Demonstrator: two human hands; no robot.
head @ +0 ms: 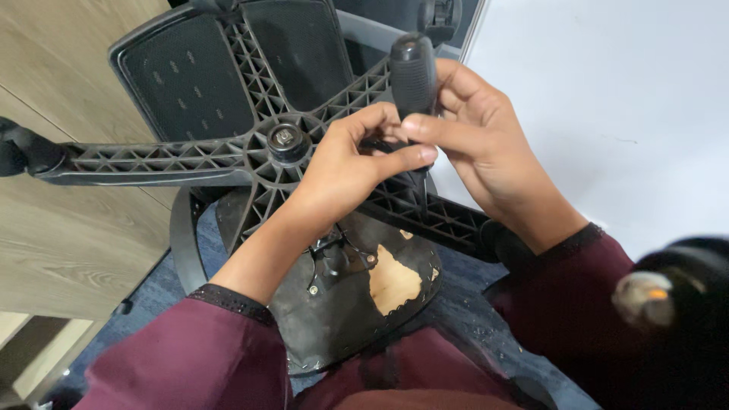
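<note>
- Right hand (486, 140) grips screwdriver (412, 76), frame centre-top; left hand (345, 163) pinches its shaft.
- Upturned chair base (190, 156) spans left to centre; hub (287, 140) beside left hand.
- Torn seat underside (357, 304) below.
- Blurred castor (668, 292) blocks lower right.
- Blue carpet (144, 304), wood panel (53, 68) left, white wall (607, 91) right.

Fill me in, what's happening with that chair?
An office chair lies overturned, its black star base facing the camera. A person in maroon sleeves holds a black-handled screwdriver upright in the right hand, its tip down among the ribs of one leg. The left hand pinches near the shaft, steadying it. The seat underside shows torn covering with bare wood exposed.
</note>
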